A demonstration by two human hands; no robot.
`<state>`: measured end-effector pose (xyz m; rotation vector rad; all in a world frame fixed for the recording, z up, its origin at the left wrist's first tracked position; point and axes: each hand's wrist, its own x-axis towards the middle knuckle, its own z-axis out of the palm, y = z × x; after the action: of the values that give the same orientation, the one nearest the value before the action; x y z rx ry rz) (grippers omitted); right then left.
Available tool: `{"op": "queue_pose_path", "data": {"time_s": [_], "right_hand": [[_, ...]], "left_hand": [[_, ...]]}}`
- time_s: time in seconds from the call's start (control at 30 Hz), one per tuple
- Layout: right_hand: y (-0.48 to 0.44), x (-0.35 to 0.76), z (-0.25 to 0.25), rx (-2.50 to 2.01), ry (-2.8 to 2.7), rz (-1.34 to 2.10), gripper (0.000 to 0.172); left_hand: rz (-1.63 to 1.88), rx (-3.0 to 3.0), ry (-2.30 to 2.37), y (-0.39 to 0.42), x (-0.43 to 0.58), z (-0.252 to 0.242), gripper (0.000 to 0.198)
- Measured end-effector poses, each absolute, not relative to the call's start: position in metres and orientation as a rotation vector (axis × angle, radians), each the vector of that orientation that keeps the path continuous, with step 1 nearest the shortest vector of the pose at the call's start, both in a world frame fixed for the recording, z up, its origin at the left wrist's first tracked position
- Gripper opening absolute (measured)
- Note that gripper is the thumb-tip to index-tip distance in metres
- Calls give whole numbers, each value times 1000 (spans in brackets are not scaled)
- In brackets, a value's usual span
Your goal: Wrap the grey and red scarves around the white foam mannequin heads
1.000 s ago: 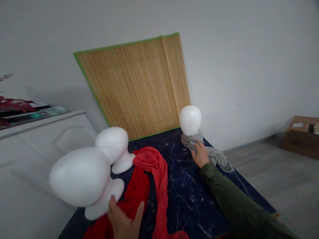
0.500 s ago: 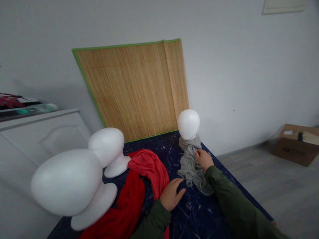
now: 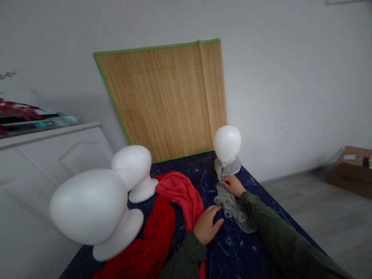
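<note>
A grey scarf (image 3: 223, 199) wraps the neck of a small white mannequin head (image 3: 228, 143) at the far right of the table, its ends trailing down the tabletop. My right hand (image 3: 234, 186) pinches the scarf just below the neck, fingers closed on the cloth. Nearer to me, my left hand (image 3: 207, 224) lies low with thumb and fingers apart, holding nothing. It is beside a coral-red scarf (image 3: 181, 190), and I cannot tell whether it touches that cloth. A darker red scarf (image 3: 158, 224) lies crumpled farther left.
Two more white mannequin heads, a near one (image 3: 88, 205) and a farther one (image 3: 132, 164), stand on the left of the dark blue marbled table (image 3: 229, 248). A bamboo mat (image 3: 162, 100) is against the wall. A white cabinet (image 3: 78, 149) is left; a cardboard box (image 3: 351, 174) sits on the floor right.
The view has shifted slightly left. My right hand has moved left across the grey scarf, which now sits lower and looser at the neck, showing some white base. My left hand stays about where it was.
</note>
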<state>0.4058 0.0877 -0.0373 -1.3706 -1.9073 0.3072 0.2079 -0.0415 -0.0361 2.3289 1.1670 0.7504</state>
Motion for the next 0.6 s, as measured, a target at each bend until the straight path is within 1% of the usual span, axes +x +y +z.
{"op": "queue_pose_path", "data": {"time_s": [0.07,0.13,0.27,0.37,0.43,0.5,0.6], "right_hand": [[87,402,-36,-1383,-1867,329,13],[89,403,-35,-1478,-1709,302,21],[109,410,-30,-1746,-1224,271,56],[133,413,-24,-1873,-979,401,84],[147,414,-20,-1923,-870,520,97],[157,414,-17,-1956,-789,617,106],[162,410,-15,-1996,-702,659,110]], "left_hand": [[769,2322,1155,-41,208,-37,40],[778,2320,1149,-41,208,-37,39],[781,2325,1153,-41,209,-35,39],[777,2337,1155,-41,209,-34,38],[777,2343,1159,-41,209,-35,38],[769,2349,1161,-41,209,-35,38],[749,2357,1163,-41,209,-35,38]]}}
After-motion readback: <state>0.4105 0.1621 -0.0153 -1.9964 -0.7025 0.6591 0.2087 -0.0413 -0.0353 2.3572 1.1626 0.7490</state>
